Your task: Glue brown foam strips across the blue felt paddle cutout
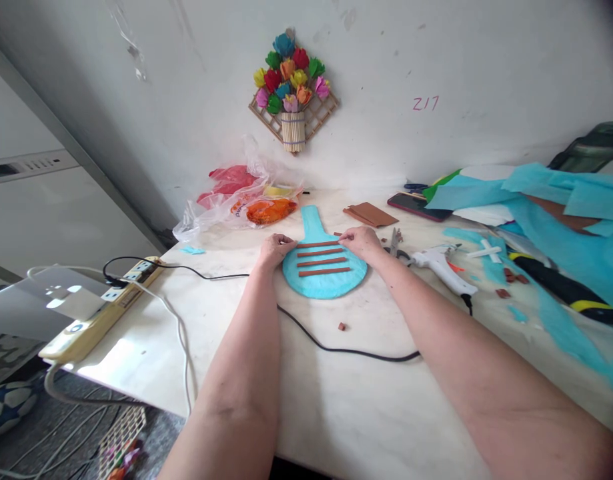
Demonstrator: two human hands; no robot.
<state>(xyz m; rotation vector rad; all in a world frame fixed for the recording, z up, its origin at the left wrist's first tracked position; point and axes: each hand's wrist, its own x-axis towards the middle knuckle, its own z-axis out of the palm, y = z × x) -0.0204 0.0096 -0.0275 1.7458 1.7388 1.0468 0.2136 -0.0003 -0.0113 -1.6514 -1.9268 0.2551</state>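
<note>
At the left of the desk (226,327) we had a socket bar (99,317), and right of it a bag (259,193) lay toward the wall. Next came our left hand (276,251), its fingertips gathered at the left end of the top strip (317,245); we could not tell whether they pinched it or only pressed it. This brown strip was the farthest of 4 on the blue paddle (326,289), its long axis running side to side between our 2 hands, across the line of the handle (312,220). The paddle lay on the desk before us, round part toward us, handle pointing away. The other 3 strips (321,263) lay nearer us, roughly parallel and apart. Our right hand (361,241) was at the strip's right end, its fingertips close together; their grip, too, we could not tell. Neither hand was clearly nearer the strip. A brown bit (338,233) showed just beyond the right fingertips. Farther right we saw scissors (395,243), then a glue gun (436,267).
</note>
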